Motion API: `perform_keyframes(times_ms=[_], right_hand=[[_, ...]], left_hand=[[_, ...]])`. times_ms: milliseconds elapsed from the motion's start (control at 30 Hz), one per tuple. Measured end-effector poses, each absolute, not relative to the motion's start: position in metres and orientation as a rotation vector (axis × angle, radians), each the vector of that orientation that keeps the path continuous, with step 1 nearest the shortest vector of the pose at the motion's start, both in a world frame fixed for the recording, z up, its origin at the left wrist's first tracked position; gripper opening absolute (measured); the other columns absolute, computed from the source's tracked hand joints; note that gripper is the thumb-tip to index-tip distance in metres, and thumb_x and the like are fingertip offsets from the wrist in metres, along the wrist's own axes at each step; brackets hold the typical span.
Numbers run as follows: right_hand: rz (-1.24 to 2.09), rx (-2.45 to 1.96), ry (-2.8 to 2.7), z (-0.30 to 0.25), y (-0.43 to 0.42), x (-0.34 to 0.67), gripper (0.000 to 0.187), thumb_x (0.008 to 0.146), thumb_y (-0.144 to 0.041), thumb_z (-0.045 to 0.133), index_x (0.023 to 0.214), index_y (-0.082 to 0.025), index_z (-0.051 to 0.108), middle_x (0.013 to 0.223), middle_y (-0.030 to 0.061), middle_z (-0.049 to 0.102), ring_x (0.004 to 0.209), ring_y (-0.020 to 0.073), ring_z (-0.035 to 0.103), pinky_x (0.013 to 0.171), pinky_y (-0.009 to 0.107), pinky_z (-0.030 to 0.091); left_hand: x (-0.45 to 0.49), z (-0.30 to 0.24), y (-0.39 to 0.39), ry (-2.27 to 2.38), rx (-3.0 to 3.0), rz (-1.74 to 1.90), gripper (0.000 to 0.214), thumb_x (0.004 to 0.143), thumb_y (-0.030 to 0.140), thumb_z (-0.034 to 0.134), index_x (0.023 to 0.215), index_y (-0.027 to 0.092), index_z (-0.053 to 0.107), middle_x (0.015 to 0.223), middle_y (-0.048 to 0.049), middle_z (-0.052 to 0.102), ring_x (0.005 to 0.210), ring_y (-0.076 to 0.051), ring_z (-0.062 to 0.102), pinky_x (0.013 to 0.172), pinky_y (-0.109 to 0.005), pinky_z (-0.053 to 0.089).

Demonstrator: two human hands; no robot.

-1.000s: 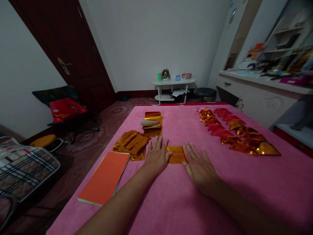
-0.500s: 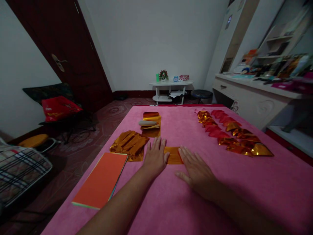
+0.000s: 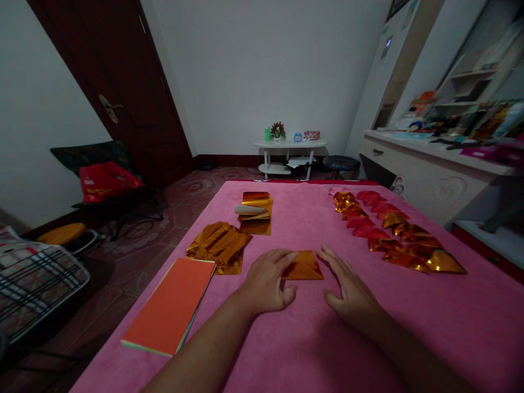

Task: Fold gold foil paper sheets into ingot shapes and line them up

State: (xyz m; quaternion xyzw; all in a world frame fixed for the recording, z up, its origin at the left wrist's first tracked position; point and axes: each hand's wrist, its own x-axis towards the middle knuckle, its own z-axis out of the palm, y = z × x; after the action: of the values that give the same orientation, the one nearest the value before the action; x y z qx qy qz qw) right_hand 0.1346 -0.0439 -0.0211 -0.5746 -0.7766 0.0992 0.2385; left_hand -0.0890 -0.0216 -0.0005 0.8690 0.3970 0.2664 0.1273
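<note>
A pink-covered table (image 3: 303, 355) fills the near part of the scene. Along its right side run two rows of folded red and gold pieces (image 3: 394, 220), well apart from the hands. On the near left lies a stack of coloured paper (image 3: 170, 305) with an orange sheet on top. The left hand (image 3: 264, 284) rests with its fingers over the left end of a gold foil piece, its thumb spread wide and lying nearer, clear of the near edge. The right hand (image 3: 354, 295) is just right of the foil, thumb and fingers wide apart and nothing between them; whether its fingertips touch the far right corner I cannot tell. Left of the left hand sits a crinkled pile of gold sheets (image 3: 219, 243), and beyond that a rolled gold foil (image 3: 254, 199). The gold foil piece (image 3: 306, 266) itself lies flat between the hands, partly covered by the left one. Smallest is a grey rod-like object (image 3: 249, 209) by the roll.
</note>
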Motion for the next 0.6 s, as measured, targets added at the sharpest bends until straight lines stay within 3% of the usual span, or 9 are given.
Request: perform_keyframes(times_ms=[200,300,367,467,600], right_hand=[[0.29,-1.522,-2.097,-0.021,-0.034,0.129,0.071,0.065,-0.011,0.044,0.137,-0.014,0.043,0.149,0.0127,0.034,0.137,0.0237,0.032,0.113,0.045,0.026],[0.415,-1.426,-1.97,-0.017,-0.027,0.125,0.049,0.076,-0.016,0.045,0.123,-0.014,0.058,0.142,0.0133,0.044,0.131,0.0241,0.042,0.11,0.043,0.033],[0.533,-1.348,-1.799,-0.011,-0.023,0.122,0.032,0.082,-0.023,0.047,0.107,-0.017,0.067,0.133,0.0121,0.054,0.122,0.0241,0.052,0.106,0.043,0.039],[0.685,-1.245,-1.507,-0.002,-0.021,0.116,0.025,0.084,-0.034,0.053,0.095,-0.018,0.069,0.111,0.0094,0.067,0.106,0.0246,0.062,0.097,0.043,0.047],[0.775,-1.231,-1.239,0.006,-0.028,0.114,0.033,0.084,-0.044,0.055,0.098,-0.016,0.065,0.095,0.0086,0.069,0.09,0.0248,0.066,0.081,0.04,0.055]], left_hand=[[-0.087,0.002,-0.02,1.153,2.44,0.814,0.078,0.057,0.01,0.048,0.134,0.02,0.044,0.131,-0.0068,0.053,0.117,-0.022,0.05,0.103,-0.034,0.041],[-0.088,0.0,-0.016,1.175,2.312,0.918,0.066,0.064,0.007,0.047,0.129,0.019,0.051,0.124,-0.007,0.059,0.111,-0.022,0.055,0.099,-0.035,0.043],[-0.087,-0.003,-0.012,1.164,2.135,1.055,0.048,0.074,0.009,0.044,0.119,0.019,0.061,0.114,-0.0067,0.066,0.103,-0.021,0.059,0.095,-0.035,0.045],[-0.084,-0.007,-0.006,1.076,1.685,1.203,0.027,0.084,0.022,0.047,0.099,0.016,0.069,0.093,-0.0072,0.071,0.083,-0.019,0.065,0.079,-0.032,0.052],[-0.082,-0.007,-0.001,0.986,1.17,1.219,0.03,0.075,0.037,0.066,0.087,0.009,0.067,0.066,-0.0066,0.07,0.049,-0.013,0.06,0.049,-0.024,0.048]])
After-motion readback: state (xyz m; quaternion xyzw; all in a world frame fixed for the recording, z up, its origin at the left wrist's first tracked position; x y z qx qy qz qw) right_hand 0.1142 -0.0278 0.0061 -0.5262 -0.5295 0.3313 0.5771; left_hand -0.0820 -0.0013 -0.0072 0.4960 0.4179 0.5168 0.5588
